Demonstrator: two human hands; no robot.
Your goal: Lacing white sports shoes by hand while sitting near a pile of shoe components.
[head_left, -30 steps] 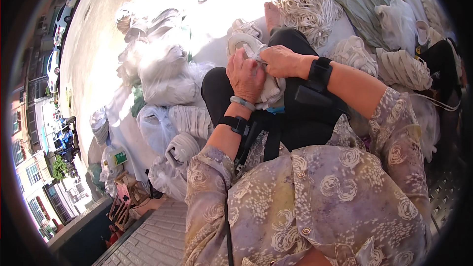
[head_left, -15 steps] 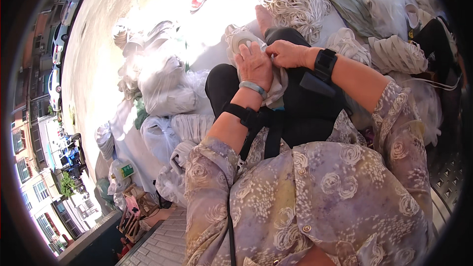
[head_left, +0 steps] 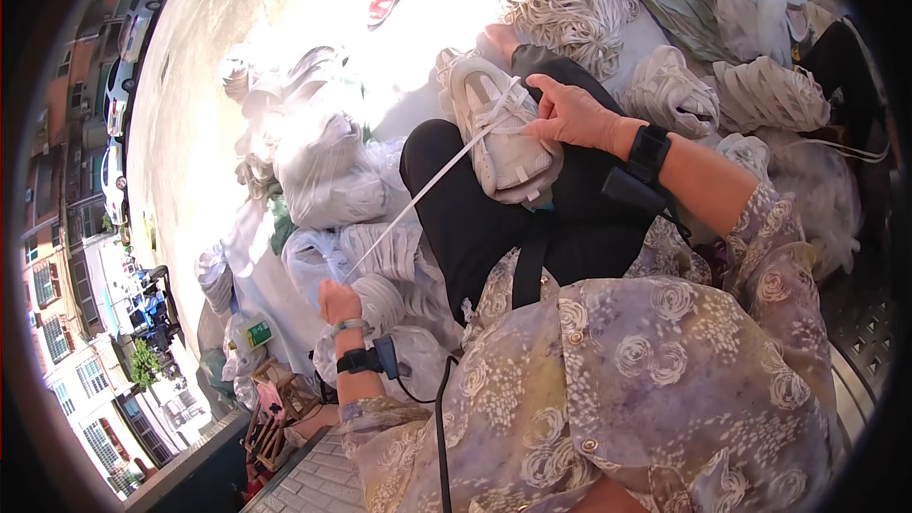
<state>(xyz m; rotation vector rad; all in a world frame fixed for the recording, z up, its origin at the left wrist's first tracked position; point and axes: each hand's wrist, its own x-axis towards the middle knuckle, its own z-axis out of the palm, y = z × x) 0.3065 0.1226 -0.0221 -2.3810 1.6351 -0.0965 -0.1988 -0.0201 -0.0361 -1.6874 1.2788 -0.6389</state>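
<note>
A pale grey-white sneaker (head_left: 513, 154) rests between my black-trousered knees, its opening turned away from me. White lace (head_left: 418, 198) crosses its tongue and runs taut down to the left. My left hand (head_left: 340, 302) is closed on the far end of this lace, well off to the left beside bagged bundles. At the sneaker's right side is my right hand (head_left: 578, 116), thumb and forefinger apart, fingertips touching or very near the laces and upper. The bright light makes the contact hard to read.
A heap of loose white laces (head_left: 575, 19) lies beyond my knees. Wrapped white bundles (head_left: 670, 90) sit at the right, plastic-bagged ones (head_left: 328, 171) at the left. A red-and-white sandal (head_left: 384, 4) lies on the ground ahead. A small wooden stool (head_left: 274, 413) stands lower left.
My left hand has swung from the sneaker down to the left, drawing the lace out straight. My right hand has moved slightly right and opened its fingers. More of the sneaker now shows.
</note>
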